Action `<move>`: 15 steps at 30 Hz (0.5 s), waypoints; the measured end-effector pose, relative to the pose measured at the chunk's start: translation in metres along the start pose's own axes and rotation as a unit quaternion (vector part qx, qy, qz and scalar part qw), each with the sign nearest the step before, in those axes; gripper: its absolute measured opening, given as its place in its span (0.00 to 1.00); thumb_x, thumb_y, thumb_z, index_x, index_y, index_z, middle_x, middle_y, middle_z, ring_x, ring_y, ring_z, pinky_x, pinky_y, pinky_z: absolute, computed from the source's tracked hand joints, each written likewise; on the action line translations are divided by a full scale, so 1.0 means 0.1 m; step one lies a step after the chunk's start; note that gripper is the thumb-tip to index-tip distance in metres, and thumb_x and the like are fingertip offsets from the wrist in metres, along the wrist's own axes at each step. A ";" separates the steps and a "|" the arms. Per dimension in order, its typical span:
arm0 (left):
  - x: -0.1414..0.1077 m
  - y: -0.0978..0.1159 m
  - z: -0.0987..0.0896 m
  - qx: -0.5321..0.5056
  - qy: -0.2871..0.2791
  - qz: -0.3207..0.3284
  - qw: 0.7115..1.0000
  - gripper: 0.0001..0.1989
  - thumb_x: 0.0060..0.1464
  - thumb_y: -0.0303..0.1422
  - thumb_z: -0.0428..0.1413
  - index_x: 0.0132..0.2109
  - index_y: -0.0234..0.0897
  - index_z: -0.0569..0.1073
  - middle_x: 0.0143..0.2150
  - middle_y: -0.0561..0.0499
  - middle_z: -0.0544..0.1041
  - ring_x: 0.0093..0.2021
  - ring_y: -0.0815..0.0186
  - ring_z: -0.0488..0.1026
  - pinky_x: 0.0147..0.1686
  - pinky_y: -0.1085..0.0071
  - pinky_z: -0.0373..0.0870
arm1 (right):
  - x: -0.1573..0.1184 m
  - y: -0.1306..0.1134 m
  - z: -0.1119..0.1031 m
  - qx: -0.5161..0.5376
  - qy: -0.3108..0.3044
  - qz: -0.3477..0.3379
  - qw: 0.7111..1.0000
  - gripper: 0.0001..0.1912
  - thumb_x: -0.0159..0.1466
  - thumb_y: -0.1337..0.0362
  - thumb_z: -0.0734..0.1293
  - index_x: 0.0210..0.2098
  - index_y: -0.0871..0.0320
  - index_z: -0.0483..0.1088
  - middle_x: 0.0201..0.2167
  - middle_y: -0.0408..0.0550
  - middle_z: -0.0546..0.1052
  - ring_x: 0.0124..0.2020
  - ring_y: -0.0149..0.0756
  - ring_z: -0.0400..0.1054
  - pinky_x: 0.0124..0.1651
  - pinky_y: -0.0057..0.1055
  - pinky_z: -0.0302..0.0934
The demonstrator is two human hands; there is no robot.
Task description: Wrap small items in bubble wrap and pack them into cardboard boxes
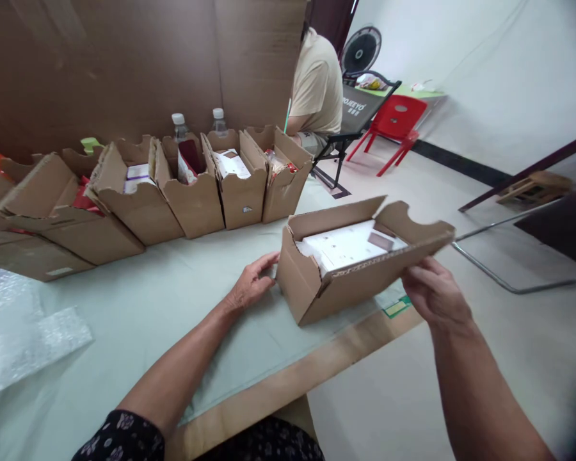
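Observation:
A cardboard box (360, 286) with an open top is between my two hands at the table's right edge, its right end reaching past the edge. Inside it lies a white package (340, 246) with a small brown patch on top. My left hand (254, 280) grips the box's left end, with the fingertips partly hidden behind the corner. At the other end, my right hand (432, 288) holds the box from the near side, fingers curled under its wall and partly out of sight.
Several open cardboard boxes (192, 208) stand in a row at the back, holding packages and bottles. Bubble wrap (24, 333) lies at the left of the cloth-covered table (211, 365). Behind are a seated person (319, 83), a red chair (397, 121) and a metal frame (513, 289).

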State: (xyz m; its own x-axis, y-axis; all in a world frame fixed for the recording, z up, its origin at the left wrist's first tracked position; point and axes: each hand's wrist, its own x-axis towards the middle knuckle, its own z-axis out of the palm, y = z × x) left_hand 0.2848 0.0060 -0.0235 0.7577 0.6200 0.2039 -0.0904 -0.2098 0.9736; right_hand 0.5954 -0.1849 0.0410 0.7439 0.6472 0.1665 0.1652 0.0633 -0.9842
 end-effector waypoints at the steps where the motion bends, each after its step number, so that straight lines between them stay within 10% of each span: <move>1: -0.01 0.04 0.01 0.015 -0.034 0.007 0.999 0.35 0.46 0.28 0.54 0.63 0.38 0.75 0.61 0.45 0.81 0.62 0.51 0.77 0.64 0.55 0.71 | 0.13 0.00 0.10 0.001 0.012 -0.006 1.000 0.25 0.44 0.47 0.79 0.38 0.52 0.78 0.40 0.55 0.83 0.47 0.57 0.77 0.55 0.53 0.69; 7: -0.03 0.17 0.05 0.165 -0.159 0.125 0.965 0.23 0.47 0.30 0.52 0.48 0.42 0.85 0.47 0.47 0.86 0.53 0.52 0.80 0.61 0.53 0.72 | 0.58 0.03 0.64 -0.041 0.029 -0.038 0.998 0.26 0.56 0.46 0.74 0.49 0.55 0.77 0.50 0.51 0.83 0.53 0.46 0.76 0.59 0.47 0.71; 15: -0.11 0.17 0.17 0.201 -0.177 0.155 0.951 0.19 0.52 0.33 0.56 0.50 0.38 0.82 0.54 0.41 0.84 0.60 0.45 0.78 0.61 0.51 0.73 | 0.08 0.25 0.48 -0.172 0.021 -0.053 0.983 0.32 0.67 0.42 0.65 0.61 0.56 0.74 0.58 0.55 0.80 0.61 0.48 0.73 0.66 0.52 0.65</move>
State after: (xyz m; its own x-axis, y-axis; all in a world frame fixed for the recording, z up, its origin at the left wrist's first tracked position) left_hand 0.2857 -0.0171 -0.0111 0.9116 0.2030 0.3576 -0.1436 -0.6577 0.7395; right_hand 0.5744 -0.1417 0.0149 0.7356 0.6184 0.2764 0.4470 -0.1366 -0.8841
